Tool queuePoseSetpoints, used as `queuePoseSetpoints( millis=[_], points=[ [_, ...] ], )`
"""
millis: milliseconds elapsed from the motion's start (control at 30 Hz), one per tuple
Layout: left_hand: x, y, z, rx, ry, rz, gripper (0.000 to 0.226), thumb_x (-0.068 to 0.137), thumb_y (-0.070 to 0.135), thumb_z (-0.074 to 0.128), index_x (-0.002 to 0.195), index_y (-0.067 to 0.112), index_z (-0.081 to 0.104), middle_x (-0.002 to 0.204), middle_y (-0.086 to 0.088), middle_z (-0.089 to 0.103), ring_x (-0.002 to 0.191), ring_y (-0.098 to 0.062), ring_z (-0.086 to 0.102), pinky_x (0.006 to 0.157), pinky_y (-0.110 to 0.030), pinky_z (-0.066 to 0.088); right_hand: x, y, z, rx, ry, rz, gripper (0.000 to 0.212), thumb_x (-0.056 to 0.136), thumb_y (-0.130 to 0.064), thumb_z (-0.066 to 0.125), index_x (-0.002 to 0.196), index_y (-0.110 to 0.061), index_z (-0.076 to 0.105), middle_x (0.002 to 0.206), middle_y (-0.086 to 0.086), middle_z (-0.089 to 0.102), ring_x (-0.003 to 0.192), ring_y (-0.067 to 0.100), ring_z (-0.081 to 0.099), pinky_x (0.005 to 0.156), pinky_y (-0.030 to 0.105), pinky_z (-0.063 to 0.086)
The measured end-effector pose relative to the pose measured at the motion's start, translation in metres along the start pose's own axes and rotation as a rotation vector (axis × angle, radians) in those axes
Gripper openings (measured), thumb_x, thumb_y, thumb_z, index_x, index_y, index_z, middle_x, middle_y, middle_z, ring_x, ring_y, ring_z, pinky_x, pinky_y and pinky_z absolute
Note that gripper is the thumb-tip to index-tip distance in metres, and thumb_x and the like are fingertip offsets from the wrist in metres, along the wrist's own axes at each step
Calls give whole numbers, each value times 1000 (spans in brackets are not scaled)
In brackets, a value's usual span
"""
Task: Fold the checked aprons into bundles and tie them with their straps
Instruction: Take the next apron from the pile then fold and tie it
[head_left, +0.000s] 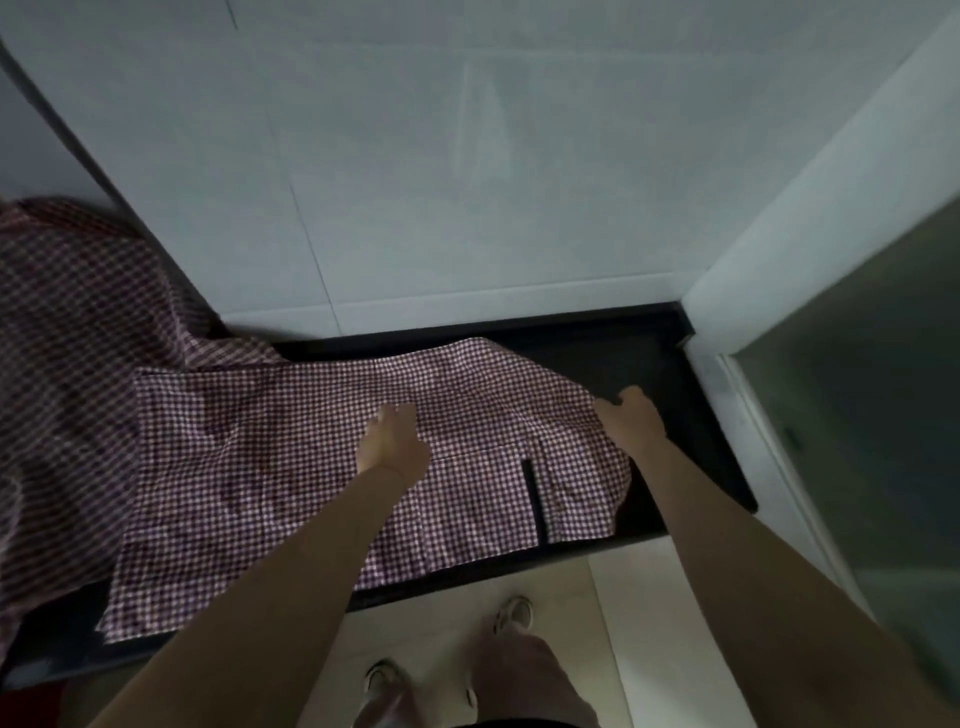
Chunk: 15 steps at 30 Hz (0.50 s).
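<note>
A red-and-white checked apron (270, 467) lies spread flat on a dark counter (691, 415). My left hand (392, 441) rests flat on its middle, fingers straight. My right hand (631, 418) is at the apron's right edge, where its fingers appear to hold the cloth edge. A dark strap (535, 501) lies across the apron's right part, near the front edge. A heap of more checked cloth (67, 338) is piled at the left, and the flat apron runs up against it.
White tiled wall (467, 182) rises behind the counter. A white wall corner and a dark glass panel (883, 415) close off the right side. Below the counter front are pale floor tiles and my feet (514, 613).
</note>
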<state>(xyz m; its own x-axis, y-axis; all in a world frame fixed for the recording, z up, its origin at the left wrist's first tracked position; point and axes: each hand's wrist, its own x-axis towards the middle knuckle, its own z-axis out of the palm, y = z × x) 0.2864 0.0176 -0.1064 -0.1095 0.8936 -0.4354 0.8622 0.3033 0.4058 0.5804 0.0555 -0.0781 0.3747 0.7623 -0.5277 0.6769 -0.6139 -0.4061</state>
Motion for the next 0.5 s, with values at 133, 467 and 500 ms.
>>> queuePoseSetpoints(
  millis=[133, 467, 500],
  points=[
    [-2, 58, 11, -517, -104, -112, 16, 95, 19, 55, 93, 12, 69, 95, -6, 67, 74, -14, 58, 68, -32, 52, 4, 10, -6, -87, -187, -103, 37, 89, -45, 63, 97, -9, 63, 104, 7, 66, 88, 22, 63, 82, 37, 50],
    [7, 130, 26, -846, -179, -332, 17, 84, 10, 72, 97, 0, 67, 94, -20, 70, 88, -30, 65, 88, -44, 57, -40, -23, 9, -78, -399, -703, 24, 94, -26, 60, 89, -6, 72, 84, 10, 71, 79, 23, 66, 78, 38, 54],
    [6, 121, 26, -875, -187, -363, 10, 85, 5, 67, 94, 1, 67, 97, -22, 70, 86, -30, 65, 89, -44, 56, -36, -20, 6, 34, -369, -652, 23, 95, -25, 59, 88, -7, 72, 85, 8, 70, 79, 21, 66, 79, 39, 54]
  ],
)
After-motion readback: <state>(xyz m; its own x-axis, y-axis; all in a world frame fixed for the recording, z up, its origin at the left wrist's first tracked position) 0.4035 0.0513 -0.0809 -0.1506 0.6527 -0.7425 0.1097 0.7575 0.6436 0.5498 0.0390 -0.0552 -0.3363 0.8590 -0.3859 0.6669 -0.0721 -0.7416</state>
